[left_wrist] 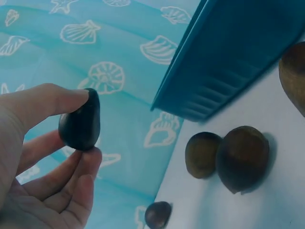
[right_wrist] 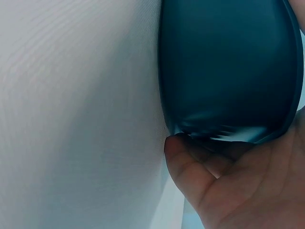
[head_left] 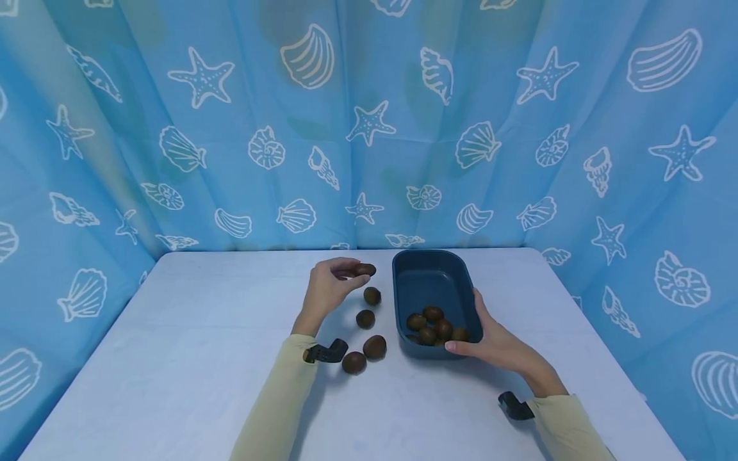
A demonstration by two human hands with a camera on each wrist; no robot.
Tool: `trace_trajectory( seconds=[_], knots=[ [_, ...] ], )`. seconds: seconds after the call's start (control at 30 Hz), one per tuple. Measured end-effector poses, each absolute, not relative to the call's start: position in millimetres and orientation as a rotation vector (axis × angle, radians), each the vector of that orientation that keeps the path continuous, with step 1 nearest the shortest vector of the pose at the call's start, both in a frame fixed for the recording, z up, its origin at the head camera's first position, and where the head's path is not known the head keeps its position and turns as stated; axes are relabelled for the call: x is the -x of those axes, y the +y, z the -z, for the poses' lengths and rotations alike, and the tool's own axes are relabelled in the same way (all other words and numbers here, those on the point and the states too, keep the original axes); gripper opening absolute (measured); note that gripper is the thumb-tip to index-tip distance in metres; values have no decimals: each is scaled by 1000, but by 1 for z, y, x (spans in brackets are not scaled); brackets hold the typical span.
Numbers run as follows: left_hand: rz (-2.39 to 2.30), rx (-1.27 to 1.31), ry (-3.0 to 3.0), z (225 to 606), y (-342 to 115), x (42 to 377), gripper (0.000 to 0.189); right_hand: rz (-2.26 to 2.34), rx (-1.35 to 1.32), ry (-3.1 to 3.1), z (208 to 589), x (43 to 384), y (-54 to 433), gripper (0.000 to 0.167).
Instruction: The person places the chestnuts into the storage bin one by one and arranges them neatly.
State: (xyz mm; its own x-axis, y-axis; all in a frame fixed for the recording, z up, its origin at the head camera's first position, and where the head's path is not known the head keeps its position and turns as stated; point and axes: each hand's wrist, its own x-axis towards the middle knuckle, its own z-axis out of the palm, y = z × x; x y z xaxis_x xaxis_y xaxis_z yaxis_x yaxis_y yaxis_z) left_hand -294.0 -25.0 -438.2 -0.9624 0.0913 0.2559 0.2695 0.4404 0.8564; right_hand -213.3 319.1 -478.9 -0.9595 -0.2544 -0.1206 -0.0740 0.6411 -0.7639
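My left hand (head_left: 327, 291) pinches a dark brown chestnut (left_wrist: 81, 123) between thumb and fingertips, raised above the table left of a dark blue box (head_left: 434, 254). The box is a deep, round-cornered rectangle, with several chestnuts (head_left: 442, 328) piled in its near end. My right hand (head_left: 497, 339) grips the box at its near right corner, the thumb over the near rim and the fingers along the right wall. In the right wrist view the box's outer wall fills much of the picture and hides what is inside.
Between the left forearm and the box lie more loose chestnuts: one (head_left: 372, 296) below the left hand, another (head_left: 366, 319) nearer, and a pair (head_left: 375, 347) closest. A white cloth covers the table (head_left: 190, 333). A blue shell-print curtain (head_left: 340, 160) hangs behind and at both sides.
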Motion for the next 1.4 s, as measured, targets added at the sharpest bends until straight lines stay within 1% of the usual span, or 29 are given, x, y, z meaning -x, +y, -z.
trace_trajectory(
  seconds=[0.23, 0.67, 0.93, 1.13, 1.4],
  knots=[
    [1614, 324, -2492, 429, -15, 306, 39, 1203, 237, 2632, 476, 212, 320, 132],
    [1596, 507, -2585, 411, 26, 329, 37, 1212, 219, 2609, 478, 214, 320, 133],
    [1576, 611, -2644, 416, 52, 340, 37, 1248, 236, 2598, 481, 215, 322, 131],
    [1448, 694, -2729, 426, 65, 344, 38, 1229, 221, 2591, 482, 217, 322, 131],
    [1292, 777, -2838, 433, 78, 343, 34, 1219, 213, 2586, 479, 215, 322, 132]
  ],
)
